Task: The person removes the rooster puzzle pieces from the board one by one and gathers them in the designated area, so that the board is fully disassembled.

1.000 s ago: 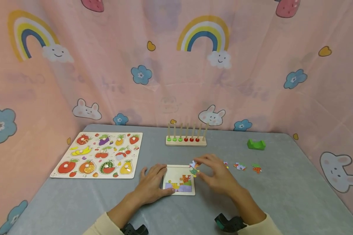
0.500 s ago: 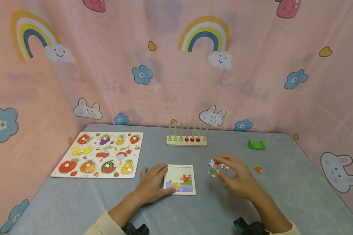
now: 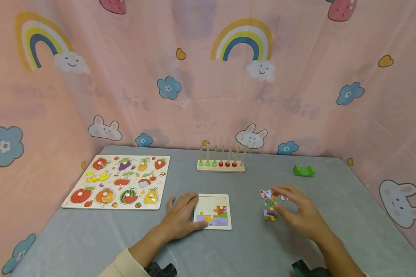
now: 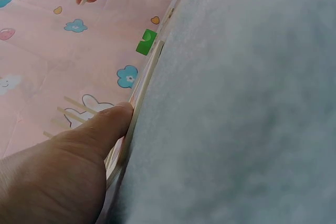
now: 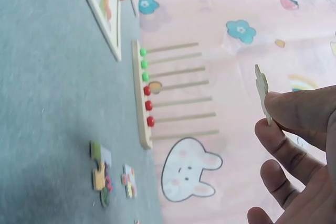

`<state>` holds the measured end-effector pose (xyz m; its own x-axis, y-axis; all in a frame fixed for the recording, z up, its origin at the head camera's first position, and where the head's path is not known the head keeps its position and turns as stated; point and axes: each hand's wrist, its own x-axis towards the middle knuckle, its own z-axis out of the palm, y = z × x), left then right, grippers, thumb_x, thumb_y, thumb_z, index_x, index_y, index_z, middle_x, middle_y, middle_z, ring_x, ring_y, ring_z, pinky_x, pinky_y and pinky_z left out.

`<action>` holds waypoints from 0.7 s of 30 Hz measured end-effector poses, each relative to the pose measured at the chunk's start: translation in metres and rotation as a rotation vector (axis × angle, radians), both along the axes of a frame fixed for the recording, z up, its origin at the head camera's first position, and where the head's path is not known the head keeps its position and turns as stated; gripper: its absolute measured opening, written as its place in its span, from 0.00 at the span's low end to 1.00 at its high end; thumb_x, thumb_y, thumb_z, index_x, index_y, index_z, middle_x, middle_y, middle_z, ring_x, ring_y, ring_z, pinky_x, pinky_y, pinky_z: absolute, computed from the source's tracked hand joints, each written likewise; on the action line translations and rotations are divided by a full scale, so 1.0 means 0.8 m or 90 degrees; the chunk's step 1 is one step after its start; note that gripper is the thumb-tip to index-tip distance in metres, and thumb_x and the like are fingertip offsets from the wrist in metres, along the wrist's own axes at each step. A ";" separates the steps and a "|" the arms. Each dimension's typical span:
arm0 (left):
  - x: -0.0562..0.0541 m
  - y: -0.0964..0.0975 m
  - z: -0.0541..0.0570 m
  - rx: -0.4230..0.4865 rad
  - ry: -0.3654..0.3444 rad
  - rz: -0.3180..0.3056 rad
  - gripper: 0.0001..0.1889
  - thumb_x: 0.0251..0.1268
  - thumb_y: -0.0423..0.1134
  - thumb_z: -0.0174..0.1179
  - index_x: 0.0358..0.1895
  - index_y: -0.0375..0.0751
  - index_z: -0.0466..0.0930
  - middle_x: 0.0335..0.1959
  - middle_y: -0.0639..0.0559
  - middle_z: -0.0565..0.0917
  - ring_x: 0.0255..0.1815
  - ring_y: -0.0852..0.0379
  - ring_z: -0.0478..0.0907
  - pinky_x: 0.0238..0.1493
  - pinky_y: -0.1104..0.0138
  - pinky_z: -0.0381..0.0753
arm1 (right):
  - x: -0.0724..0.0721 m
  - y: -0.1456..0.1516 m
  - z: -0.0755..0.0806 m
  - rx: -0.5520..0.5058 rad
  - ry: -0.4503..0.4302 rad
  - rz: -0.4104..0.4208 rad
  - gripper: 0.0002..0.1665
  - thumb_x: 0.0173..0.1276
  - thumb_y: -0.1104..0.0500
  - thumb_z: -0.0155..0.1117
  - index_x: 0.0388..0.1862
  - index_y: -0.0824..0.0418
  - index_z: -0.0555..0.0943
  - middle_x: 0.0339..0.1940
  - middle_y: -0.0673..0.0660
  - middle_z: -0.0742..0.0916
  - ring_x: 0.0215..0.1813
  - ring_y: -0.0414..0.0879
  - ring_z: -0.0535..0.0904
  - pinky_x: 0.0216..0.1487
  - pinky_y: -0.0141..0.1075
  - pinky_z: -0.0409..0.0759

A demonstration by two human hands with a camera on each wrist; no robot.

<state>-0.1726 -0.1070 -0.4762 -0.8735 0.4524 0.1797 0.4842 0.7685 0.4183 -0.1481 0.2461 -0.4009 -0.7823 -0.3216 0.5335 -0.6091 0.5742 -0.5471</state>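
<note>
My left hand rests on the left side of a small wooden puzzle tray, its thumb pressing the near rim. Several jigsaw pieces fill the tray's lower part; its upper part shows bare wood. Over to the right, my right hand pinches a jigsaw piece with green and purple on it, held above the table. In the right wrist view that piece appears edge-on between thumb and fingertips. Loose pieces lie beneath it, one nearer me, others partly hidden by the hand.
A fruit peg puzzle board lies at the left. Towards the back stands a wooden peg rack with green and red beads. A green notched block sits at the back right. A patterned pink cloth hangs behind the table.
My right hand has carried the pinched jigsaw piece rightward from the tray's edge to above the loose pieces. The left hand has stayed on the tray.
</note>
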 end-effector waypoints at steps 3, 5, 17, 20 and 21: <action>0.000 0.000 0.000 0.001 0.003 0.000 0.44 0.54 0.64 0.64 0.67 0.37 0.68 0.67 0.48 0.68 0.70 0.47 0.58 0.61 0.36 0.43 | 0.000 0.010 -0.004 0.000 -0.001 0.001 0.30 0.54 0.72 0.73 0.57 0.62 0.80 0.50 0.54 0.82 0.57 0.41 0.68 0.53 0.25 0.63; 0.000 0.000 0.000 -0.001 0.010 -0.001 0.43 0.54 0.64 0.64 0.67 0.38 0.69 0.67 0.48 0.68 0.70 0.47 0.58 0.61 0.36 0.44 | 0.000 0.018 -0.008 -0.001 -0.003 0.004 0.30 0.53 0.74 0.73 0.56 0.64 0.80 0.50 0.55 0.82 0.57 0.41 0.68 0.55 0.23 0.62; 0.000 -0.001 0.001 -0.003 0.003 0.002 0.43 0.54 0.64 0.64 0.68 0.38 0.68 0.67 0.48 0.67 0.70 0.47 0.58 0.61 0.36 0.44 | -0.001 0.058 -0.031 0.006 -0.009 -0.014 0.29 0.51 0.74 0.73 0.55 0.65 0.81 0.46 0.57 0.82 0.54 0.38 0.68 0.53 0.21 0.61; 0.000 0.000 0.001 -0.002 0.006 0.000 0.43 0.55 0.64 0.64 0.67 0.38 0.68 0.67 0.48 0.67 0.70 0.48 0.58 0.61 0.36 0.44 | -0.002 0.066 -0.037 0.011 -0.021 -0.023 0.27 0.51 0.74 0.74 0.53 0.66 0.81 0.46 0.55 0.83 0.53 0.37 0.68 0.53 0.21 0.60; 0.000 0.000 0.001 -0.002 0.007 0.000 0.43 0.55 0.64 0.64 0.67 0.37 0.68 0.67 0.48 0.67 0.70 0.48 0.58 0.61 0.36 0.44 | -0.002 0.068 -0.039 0.015 -0.028 -0.029 0.27 0.52 0.73 0.74 0.53 0.67 0.81 0.46 0.55 0.83 0.53 0.36 0.68 0.53 0.21 0.60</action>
<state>-0.1726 -0.1070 -0.4753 -0.8712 0.4534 0.1880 0.4891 0.7698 0.4101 -0.1498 0.3008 -0.4318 -0.8189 -0.2974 0.4909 -0.5579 0.6135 -0.5590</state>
